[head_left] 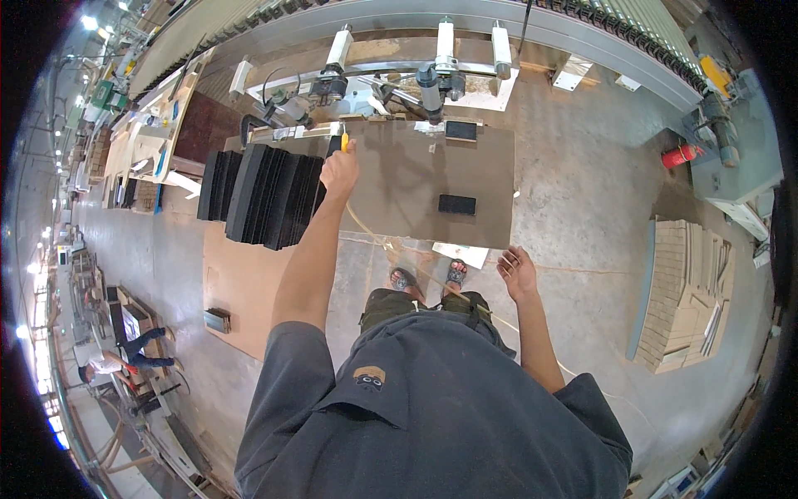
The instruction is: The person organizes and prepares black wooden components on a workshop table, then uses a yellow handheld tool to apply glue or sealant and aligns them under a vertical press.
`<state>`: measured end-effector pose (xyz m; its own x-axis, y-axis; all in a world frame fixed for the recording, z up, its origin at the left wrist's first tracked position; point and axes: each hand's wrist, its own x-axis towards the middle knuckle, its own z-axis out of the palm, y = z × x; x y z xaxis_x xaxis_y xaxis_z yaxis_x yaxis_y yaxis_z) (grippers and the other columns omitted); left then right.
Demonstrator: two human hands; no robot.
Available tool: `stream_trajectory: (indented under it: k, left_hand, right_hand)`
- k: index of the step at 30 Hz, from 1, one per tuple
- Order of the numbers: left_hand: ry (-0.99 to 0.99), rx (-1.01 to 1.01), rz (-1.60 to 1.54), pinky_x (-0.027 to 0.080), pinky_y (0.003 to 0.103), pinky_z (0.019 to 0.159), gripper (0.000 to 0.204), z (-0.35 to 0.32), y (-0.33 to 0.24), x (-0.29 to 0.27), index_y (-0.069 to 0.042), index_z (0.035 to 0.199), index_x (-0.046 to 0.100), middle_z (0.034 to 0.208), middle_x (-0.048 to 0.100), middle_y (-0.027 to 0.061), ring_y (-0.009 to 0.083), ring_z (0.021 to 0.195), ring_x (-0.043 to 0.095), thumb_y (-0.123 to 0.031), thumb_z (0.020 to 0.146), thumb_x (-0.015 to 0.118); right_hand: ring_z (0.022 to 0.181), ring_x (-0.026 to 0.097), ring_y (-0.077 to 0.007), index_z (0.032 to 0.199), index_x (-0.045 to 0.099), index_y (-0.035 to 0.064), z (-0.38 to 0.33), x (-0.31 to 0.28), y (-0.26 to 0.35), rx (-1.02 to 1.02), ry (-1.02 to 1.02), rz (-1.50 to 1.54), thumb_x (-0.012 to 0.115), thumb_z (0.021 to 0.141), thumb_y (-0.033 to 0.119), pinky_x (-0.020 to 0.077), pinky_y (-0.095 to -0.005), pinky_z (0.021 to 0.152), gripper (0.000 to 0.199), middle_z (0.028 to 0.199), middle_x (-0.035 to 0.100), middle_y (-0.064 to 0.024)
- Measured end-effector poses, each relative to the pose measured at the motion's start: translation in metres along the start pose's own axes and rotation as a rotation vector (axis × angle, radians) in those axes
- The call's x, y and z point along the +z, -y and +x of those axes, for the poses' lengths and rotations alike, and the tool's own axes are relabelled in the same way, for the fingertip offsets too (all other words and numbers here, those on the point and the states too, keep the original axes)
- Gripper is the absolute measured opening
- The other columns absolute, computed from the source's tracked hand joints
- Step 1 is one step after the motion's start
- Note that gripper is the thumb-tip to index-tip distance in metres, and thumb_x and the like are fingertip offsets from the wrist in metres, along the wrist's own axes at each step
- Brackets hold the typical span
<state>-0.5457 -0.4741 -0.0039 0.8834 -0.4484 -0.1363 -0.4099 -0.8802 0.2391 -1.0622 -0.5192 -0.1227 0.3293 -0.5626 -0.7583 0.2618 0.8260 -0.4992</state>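
Observation:
My left hand (339, 173) is closed around a yellow air blow gun (344, 141), mostly hidden by the fingers. A pale yellow hose (362, 226) trails from below that hand and crosses in front of my legs. Beside the hand, upright black panels (278, 195) stand packed in a row on the left part of the brown tabletop (391, 183). One black rectangular piece (457, 205) lies near the table's front edge; another black piece (461, 130) sits at the back by the machine. My right hand (517, 273) hangs open and empty, just off the table's right front corner.
Along the far side runs a machine with clamps and cylindrical drill-like units (430, 91). Stacked tan boards (682, 295) stand at right, with a red fire extinguisher (680, 155) beyond. A small dark bundle (217, 320) rests on a brown floor sheet (249, 283). Another person (125, 362) works far left.

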Motion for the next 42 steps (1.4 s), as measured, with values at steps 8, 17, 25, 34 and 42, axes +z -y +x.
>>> stream_trajectory:
  k: [8, 17, 25, 34, 42]
  left_hand:
    - [-0.042, -0.035, 0.006, 0.059, 0.057, 0.095, 0.084, 0.001, 0.002, -0.006, 0.003, 0.111, 0.077, 0.113, 0.078, 0.0278, 0.0475, 0.112, 0.074, -0.071, 0.109, 0.037]
    - [-0.025, -0.152, -0.034, 0.059, 0.055, 0.096, 0.085, 0.003, 0.006, -0.012, 0.003, 0.112, 0.079, 0.117, 0.078, 0.0266, 0.0460, 0.115, 0.074, -0.071, 0.109, 0.037]
    - [-0.005, -0.084, -0.038, 0.058, 0.056, 0.098, 0.087, 0.010, -0.007, -0.006, 0.002, 0.115, 0.078, 0.118, 0.077, 0.0285, 0.0480, 0.116, 0.072, -0.072, 0.109, 0.035]
    - [-0.033, 0.025, -0.094, 0.057, 0.059, 0.097, 0.088, -0.001, -0.035, 0.001, 0.003, 0.111, 0.078, 0.114, 0.076, 0.0304, 0.0504, 0.115, 0.071, -0.072, 0.110, 0.032]
    - [-0.099, -0.022, -0.172, 0.057, 0.059, 0.096, 0.085, 0.000, -0.051, -0.015, 0.004, 0.110, 0.077, 0.111, 0.076, 0.0307, 0.0507, 0.113, 0.071, -0.069, 0.111, 0.033]
  right_hand:
    - [0.102, 0.069, -0.0244, 0.127, 0.065, 0.0069, -0.001, -0.001, 0.004, -0.001, -0.023, 0.014, 0.057, 0.110, 0.040, 0.0557, -0.0409, 0.095, 0.038, 0.112, 0.070, -0.0073]
    - [0.105, 0.067, -0.0244, 0.130, 0.066, 0.0092, 0.004, -0.012, 0.004, 0.000, 0.002, 0.012, 0.059, 0.110, 0.044, 0.0554, -0.0430, 0.099, 0.041, 0.114, 0.069, -0.0060]
    - [0.105, 0.066, -0.0256, 0.130, 0.066, 0.0092, 0.007, -0.015, 0.005, 0.003, -0.019, 0.016, 0.059, 0.110, 0.045, 0.0550, -0.0436, 0.100, 0.042, 0.114, 0.069, -0.0065]
    - [0.104, 0.067, -0.0257, 0.129, 0.066, 0.0095, 0.005, -0.011, 0.007, 0.009, -0.022, 0.030, 0.059, 0.110, 0.043, 0.0556, -0.0440, 0.099, 0.039, 0.113, 0.069, -0.0065]
    - [0.103, 0.068, -0.0256, 0.131, 0.065, 0.0079, 0.004, -0.016, 0.005, -0.005, -0.039, 0.027, 0.057, 0.111, 0.043, 0.0557, -0.0439, 0.098, 0.041, 0.112, 0.070, -0.0066]
